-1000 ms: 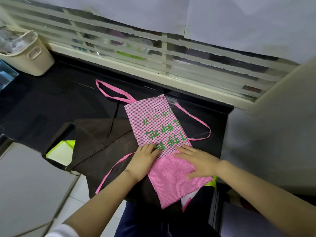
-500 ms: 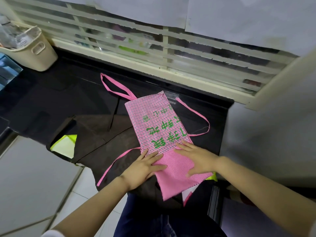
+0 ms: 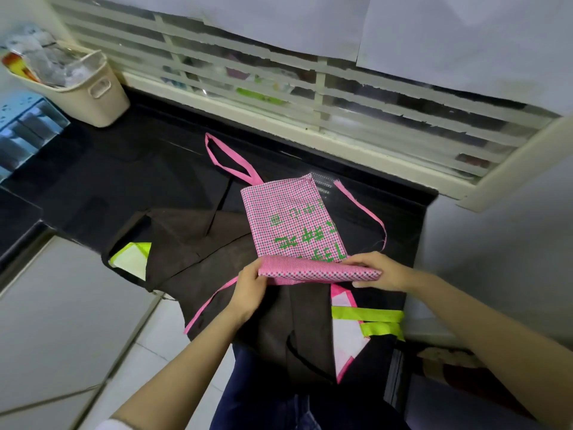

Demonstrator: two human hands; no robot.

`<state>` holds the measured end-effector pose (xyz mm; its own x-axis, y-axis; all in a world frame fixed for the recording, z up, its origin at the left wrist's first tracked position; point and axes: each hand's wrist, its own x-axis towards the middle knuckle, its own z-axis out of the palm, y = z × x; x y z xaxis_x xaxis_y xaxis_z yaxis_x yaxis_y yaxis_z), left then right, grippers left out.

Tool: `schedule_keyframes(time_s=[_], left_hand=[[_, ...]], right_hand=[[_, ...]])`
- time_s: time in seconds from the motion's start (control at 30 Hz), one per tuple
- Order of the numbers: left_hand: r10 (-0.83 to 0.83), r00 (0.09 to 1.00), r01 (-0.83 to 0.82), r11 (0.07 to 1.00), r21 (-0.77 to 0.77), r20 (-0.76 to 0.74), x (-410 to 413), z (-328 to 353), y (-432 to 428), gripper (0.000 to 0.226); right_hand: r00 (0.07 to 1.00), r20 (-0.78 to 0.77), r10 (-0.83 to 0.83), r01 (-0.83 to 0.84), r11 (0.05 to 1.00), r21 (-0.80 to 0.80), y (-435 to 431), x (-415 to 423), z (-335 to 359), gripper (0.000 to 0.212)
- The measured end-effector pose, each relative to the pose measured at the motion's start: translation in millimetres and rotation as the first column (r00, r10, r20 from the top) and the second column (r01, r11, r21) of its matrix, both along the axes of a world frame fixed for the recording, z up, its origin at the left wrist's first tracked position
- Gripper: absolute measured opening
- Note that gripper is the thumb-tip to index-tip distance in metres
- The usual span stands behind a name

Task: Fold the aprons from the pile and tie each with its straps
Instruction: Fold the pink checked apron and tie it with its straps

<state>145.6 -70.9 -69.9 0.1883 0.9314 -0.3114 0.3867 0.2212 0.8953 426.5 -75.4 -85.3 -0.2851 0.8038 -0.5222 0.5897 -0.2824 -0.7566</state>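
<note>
A pink checked apron [image 3: 288,218] with green lettering lies on the black counter [image 3: 124,181], on top of a dark brown apron [image 3: 198,249] of the pile. Its near end is turned up and over into a fold [image 3: 319,271]. My left hand [image 3: 251,290] grips the fold's left end, and my right hand [image 3: 375,270] pinches its right end. The pink neck loop [image 3: 229,156] points toward the window. One pink strap [image 3: 366,212] curves off to the right, another [image 3: 210,302] trails down to the left.
More aprons with lime-green straps [image 3: 369,318] and a yellow-green patch [image 3: 130,259] lie under the brown one at the counter's front edge. A cream basket [image 3: 93,94] stands at the back left beside a blue box [image 3: 21,125]. A barred window [image 3: 310,97] runs behind.
Both hands lay flat on the apron's lower part before. Now they hold its near end, lifted and folded over toward the window, which uncovers the lime-green straps underneath.
</note>
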Motion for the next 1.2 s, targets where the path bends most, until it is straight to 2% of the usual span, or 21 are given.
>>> schedule_keyframes(time_s=[0.07, 0.13, 0.3, 0.4, 0.47, 0.63, 0.77, 0.87, 0.93, 1.03, 1.13, 1.2], left_hand=[[0.101, 0.987, -0.100, 0.995, 0.017, -0.126, 2.8, -0.6, 5.1, 0.040], [0.157, 0.968, -0.155, 0.988, 0.024, -0.198, 3.3, -5.4, 8.9, 0.033], [0.152, 0.968, -0.142, 0.988, 0.066, -0.202, 0.0, -13.5, 2.4, 0.019], [0.142, 0.971, -0.131, 0.989, 0.072, -0.192, -1.0, -16.7, -1.4, 0.016], [0.161, 0.963, -0.151, 0.987, 0.062, -0.216, -0.3, -17.1, -1.3, 0.018], [0.160, 0.895, -0.151, 0.987, 0.056, -0.417, 0.0, -19.9, 3.3, 0.023], [0.099, 0.857, -0.063, 0.994, 0.088, -0.505, -1.4, -20.1, 5.7, 0.019], [0.061, 0.827, -0.029, 0.997, 0.066, -0.559, 1.0, -17.5, 11.4, 0.025], [0.053, 0.829, -0.037, 0.999, 0.039, -0.557, 2.0, -17.3, 13.6, 0.024], [0.037, 0.828, -0.034, 0.999, 0.016, -0.560, 3.4, -18.4, 15.5, 0.021], [-0.024, 0.790, 0.009, 1.000, -0.028, -0.612, 3.2, -20.4, 22.4, 0.017], [0.021, 0.843, -0.048, 0.998, -0.036, -0.537, 1.8, -18.4, 29.9, 0.012]], right_hand=[[0.998, 0.030, -0.052, 0.051, 0.999, 0.010, 0.2, -5.5, -6.6, 0.031], [0.991, 0.087, -0.099, 0.091, 0.992, 0.088, 3.8, -14.1, -7.5, 0.027], [0.967, 0.213, -0.140, 0.090, 0.969, 0.229, 7.2, -29.2, -6.0, 0.029], [0.918, 0.384, -0.097, 0.010, 0.975, 0.221, 3.5, -28.1, -5.4, 0.038], [0.894, 0.446, -0.039, -0.061, 0.976, 0.208, 0.6, -31.4, -1.9, 0.042], [0.924, 0.382, -0.027, 0.001, 0.998, 0.068, -2.2, -41.4, -8.0, 0.040], [0.967, 0.200, -0.157, 0.130, 0.981, 0.142, -6.5, -41.6, -12.3, 0.027], [0.981, 0.048, -0.190, 0.179, 0.969, 0.167, -7.7, -42.3, -6.1, 0.034], [0.985, 0.057, -0.165, 0.154, 0.974, 0.166, -5.7, -43.4, -0.8, 0.036], [0.980, 0.169, -0.108, 0.076, 0.979, 0.187, 1.8, -44.5, 2.9, 0.037], [0.980, 0.164, -0.115, 0.091, 0.985, 0.146, 13.2, -47.1, 2.0, 0.037], [0.981, 0.137, -0.140, 0.123, 0.984, 0.127, 21.8, -50.6, 2.2, 0.036]])
